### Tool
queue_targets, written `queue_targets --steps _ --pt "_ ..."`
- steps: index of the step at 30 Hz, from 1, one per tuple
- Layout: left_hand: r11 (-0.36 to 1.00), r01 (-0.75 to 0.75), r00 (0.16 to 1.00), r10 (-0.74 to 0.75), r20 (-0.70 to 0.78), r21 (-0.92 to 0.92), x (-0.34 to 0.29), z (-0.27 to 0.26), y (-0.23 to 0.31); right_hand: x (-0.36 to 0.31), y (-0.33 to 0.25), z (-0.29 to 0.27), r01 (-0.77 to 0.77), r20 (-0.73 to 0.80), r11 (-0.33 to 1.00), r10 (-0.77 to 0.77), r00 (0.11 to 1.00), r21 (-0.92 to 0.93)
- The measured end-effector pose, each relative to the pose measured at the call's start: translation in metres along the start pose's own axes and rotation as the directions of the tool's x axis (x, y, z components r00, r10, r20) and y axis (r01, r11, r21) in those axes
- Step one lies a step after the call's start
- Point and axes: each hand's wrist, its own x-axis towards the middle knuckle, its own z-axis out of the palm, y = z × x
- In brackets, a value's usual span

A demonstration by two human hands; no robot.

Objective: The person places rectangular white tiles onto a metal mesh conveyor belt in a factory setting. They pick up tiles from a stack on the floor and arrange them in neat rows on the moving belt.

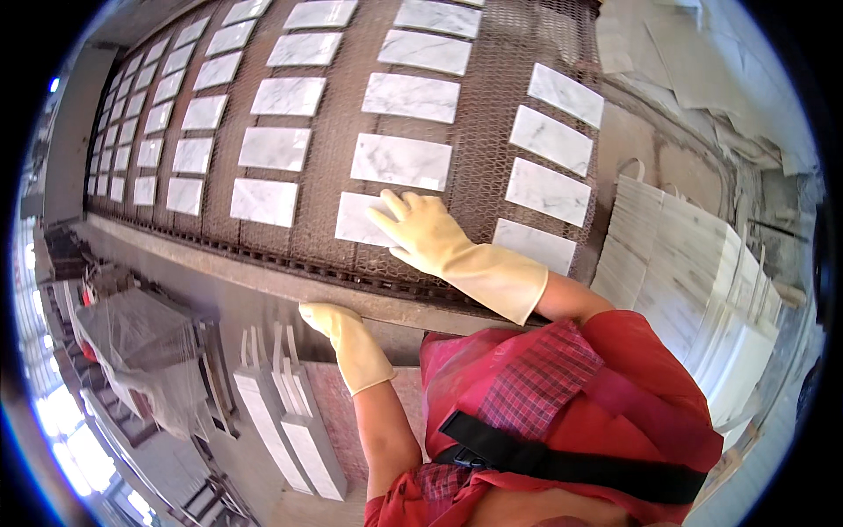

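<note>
Our right hand (423,232) spreads on one central tile (358,218); four tiles (551,140) sit right of centre; whether our left hand (341,335) grips, we cannot tell.

Tiles (402,162): lying in rows on mesh belt (327,162). Slabs (672,255): resting right of belt. Strips (313,450): resting on belt's near side. Pile (140,338): standing left of strips.

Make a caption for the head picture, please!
Right hand over a white tile, left hand near the ledge, both gloved.
</note>
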Motion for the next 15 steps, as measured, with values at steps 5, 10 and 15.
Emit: queue_targets --steps 5,10,15 --pt "0.992 -0.021 1.000 0.023 -0.007 0.128 -0.016 0.000 0.010 0.002 0.000 -0.003 -0.021 0.011 1.000 0.021 1.000 -0.018" --pt "0.996 0.036 0.999 -0.034 -0.026 0.080 -0.015 0.002 0.012 -0.012 0.014 -0.028 -0.045 -0.067 0.991 0.054 0.996 0.130" --pt "0.995 0.015 0.999 -0.012 -0.038 0.098 -0.008 -0.015 0.011 -0.050 0.102 -0.082 -0.258 -0.130 0.965 0.261 0.956 0.044"
